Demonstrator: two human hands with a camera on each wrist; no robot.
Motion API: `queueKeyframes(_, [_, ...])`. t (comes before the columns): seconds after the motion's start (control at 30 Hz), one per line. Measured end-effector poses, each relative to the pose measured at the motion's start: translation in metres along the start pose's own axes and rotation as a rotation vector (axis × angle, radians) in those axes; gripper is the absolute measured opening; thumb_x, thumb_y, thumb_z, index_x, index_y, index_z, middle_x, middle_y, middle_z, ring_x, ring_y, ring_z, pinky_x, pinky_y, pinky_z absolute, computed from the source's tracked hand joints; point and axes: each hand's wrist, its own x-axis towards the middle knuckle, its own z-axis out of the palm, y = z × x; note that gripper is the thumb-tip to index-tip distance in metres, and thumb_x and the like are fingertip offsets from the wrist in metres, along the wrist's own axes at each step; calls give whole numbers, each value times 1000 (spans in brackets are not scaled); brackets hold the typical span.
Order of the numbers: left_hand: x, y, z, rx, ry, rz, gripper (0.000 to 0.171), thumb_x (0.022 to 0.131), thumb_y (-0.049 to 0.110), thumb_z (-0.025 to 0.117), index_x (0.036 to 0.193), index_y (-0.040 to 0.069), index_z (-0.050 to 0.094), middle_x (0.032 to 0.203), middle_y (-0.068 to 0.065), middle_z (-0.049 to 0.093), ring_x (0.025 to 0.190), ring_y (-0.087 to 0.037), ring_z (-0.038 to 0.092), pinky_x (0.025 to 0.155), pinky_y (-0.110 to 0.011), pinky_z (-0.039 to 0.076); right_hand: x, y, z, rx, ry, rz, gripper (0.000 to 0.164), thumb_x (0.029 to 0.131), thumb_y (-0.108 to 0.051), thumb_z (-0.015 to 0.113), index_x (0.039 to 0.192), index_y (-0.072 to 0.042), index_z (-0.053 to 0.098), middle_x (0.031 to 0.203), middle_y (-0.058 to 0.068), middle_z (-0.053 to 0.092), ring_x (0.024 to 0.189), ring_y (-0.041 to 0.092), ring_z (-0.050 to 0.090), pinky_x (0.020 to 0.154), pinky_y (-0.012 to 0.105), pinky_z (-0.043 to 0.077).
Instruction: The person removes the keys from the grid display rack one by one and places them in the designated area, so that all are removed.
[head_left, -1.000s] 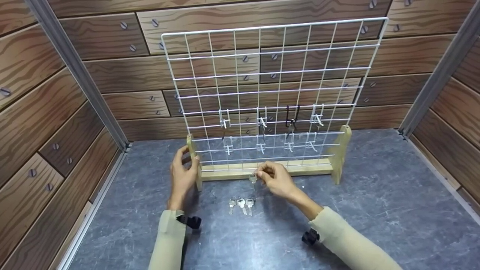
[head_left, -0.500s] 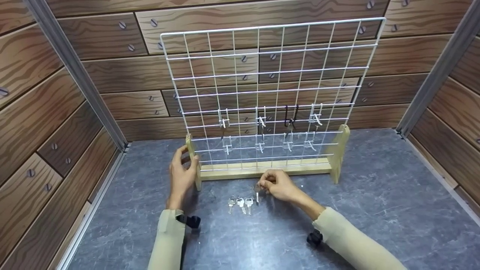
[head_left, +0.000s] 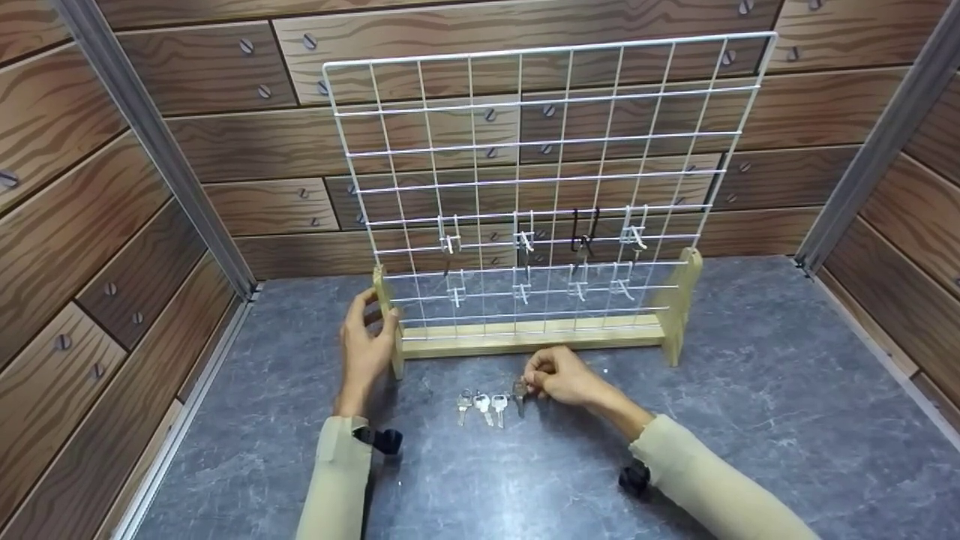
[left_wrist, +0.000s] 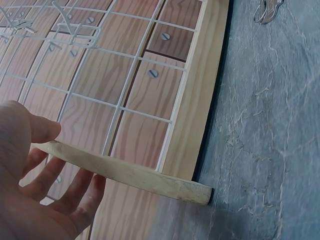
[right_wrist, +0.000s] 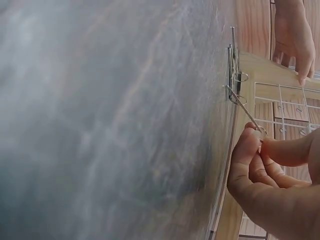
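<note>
My left hand (head_left: 366, 351) holds the left wooden end piece (left_wrist: 125, 172) of a stand, thumb on one side and fingers on the other. A white wire grid (head_left: 520, 52) rises upright from this stand. My right hand (head_left: 566, 377) pinches a key (head_left: 519, 396) by its ring end between thumb and fingertips. That key slants down with its tip at the table, just right of three silver keys (head_left: 482, 409) lying in a row. In the right wrist view the held key (right_wrist: 243, 106) has a small ring at the pinched end.
Two rows of hooks hang on the grid, mostly white hooks (head_left: 450, 244) and one black hook (head_left: 583, 238). Small dark key-like things hang from some upper hooks. The wooden base bar (head_left: 525, 341) lies behind the keys. Wood-patterned walls (head_left: 262, 142) enclose the grey tabletop (head_left: 780, 390).
My right hand has brought the key down and slightly right, from in front of the base bar to the tabletop beside the other keys. The left hand stays on the stand.
</note>
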Motion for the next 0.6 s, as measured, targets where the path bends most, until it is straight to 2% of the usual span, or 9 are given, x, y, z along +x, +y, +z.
queueKeyframes(0.23, [0, 0, 0, 17, -1, -2, 42, 99, 1, 71, 140, 1, 62, 139, -24, 65, 118, -45, 71, 97, -59, 63, 0, 0, 4, -45, -15, 16, 16, 95, 15, 56, 89, 6, 68, 83, 14, 73, 69, 14, 65, 58, 22, 58])
queueKeyframes(0.4, [1, 1, 0, 4, -8, -9, 42, 99, 0, 70, 140, 0, 62, 140, -24, 65, 118, -45, 71, 97, -59, 63, 0, -6, 8, -198, 3, 20, 22, 90, 16, 57, 85, 0, 70, 78, 8, 71, 68, 14, 62, 56, 22, 55])
queueKeyframes(0.6, [1, 0, 0, 5, -12, -11, 42, 100, 2, 70, 141, 1, 62, 141, -23, 64, 119, -44, 70, 97, -58, 63, 1, -10, 10, -375, 17, -49, 25, 84, 14, 60, 78, -6, 72, 72, -2, 66, 67, 11, 58, 61, 22, 52])
